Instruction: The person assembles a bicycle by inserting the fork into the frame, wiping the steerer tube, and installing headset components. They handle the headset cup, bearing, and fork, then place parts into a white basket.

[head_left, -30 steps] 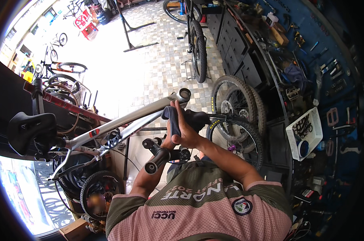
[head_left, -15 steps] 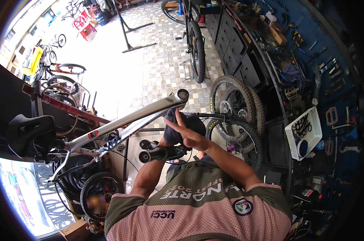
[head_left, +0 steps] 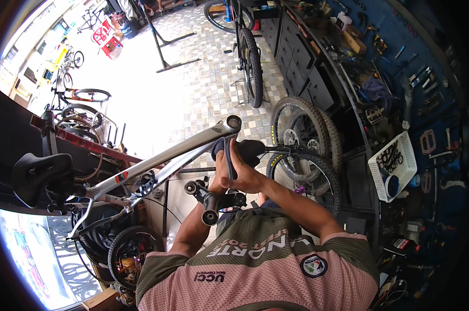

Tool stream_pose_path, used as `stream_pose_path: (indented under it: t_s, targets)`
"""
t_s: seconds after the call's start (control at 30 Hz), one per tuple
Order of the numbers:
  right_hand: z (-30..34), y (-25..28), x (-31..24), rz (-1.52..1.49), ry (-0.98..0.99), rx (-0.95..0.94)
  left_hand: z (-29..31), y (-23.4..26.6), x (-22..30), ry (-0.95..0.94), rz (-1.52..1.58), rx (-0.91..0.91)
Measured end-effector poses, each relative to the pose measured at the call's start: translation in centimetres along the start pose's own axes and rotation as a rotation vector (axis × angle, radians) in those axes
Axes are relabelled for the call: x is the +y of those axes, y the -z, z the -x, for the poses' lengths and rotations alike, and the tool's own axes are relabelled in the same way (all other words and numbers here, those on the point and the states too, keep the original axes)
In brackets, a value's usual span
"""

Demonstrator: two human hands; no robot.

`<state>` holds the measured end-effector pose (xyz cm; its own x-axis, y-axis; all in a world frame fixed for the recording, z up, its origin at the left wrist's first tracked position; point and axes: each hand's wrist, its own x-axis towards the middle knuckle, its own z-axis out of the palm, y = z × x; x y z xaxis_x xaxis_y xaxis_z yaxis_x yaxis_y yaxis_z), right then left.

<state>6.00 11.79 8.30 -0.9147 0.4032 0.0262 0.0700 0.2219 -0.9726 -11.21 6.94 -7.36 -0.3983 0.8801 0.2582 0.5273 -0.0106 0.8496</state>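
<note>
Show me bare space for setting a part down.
Patterned floor tiles lie bare between the black stand and the parked bicycle, beyond the silver bicycle frame. Crowded: the right side, with tools and a white basket, and around the dark cloth.

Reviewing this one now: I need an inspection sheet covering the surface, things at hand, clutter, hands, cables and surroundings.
Surface: light tiled floor; blue tool area at right, bench or board unclear.
Things at hand: dark cloth; silver bicycle frame with black saddle; black fork-like part lower in view.
Clutter: grey wrench and white basket holding dark rings.
Hands: right hand touches the cloth; left hand partly hidden, grip unclear.
Cables: black cable or hose curving at lower left.
Surroundings: wheels beside black drawers; another bicycle; red chair.
</note>
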Motion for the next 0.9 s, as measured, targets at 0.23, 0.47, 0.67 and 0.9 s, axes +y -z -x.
stream_pose_path:
  t_s: [0.23, 0.47, 0.67, 0.9]
  targets:
    - [3.1, 1.6, -1.8, 0.000, 0.023, -0.234, -0.1, 1.9, 8.1, 0.304, 0.334, -0.210]
    - [5.2, 7.1, -2.9, -0.517, -0.192, -0.120, -0.9, 1.6, 9.9, 0.104, 0.430, -0.360]
    - [0.1, 4.9, -1.1, 0.919, 0.176, 0.817, -1.9, 1.8, 17.0, -0.613, -0.458, -0.121]
    - [-0.6, 1.0, 3.2, 0.892, 0.195, 0.484, 1.0, -0.2, 10.2, -0.056, -0.123, -0.215]
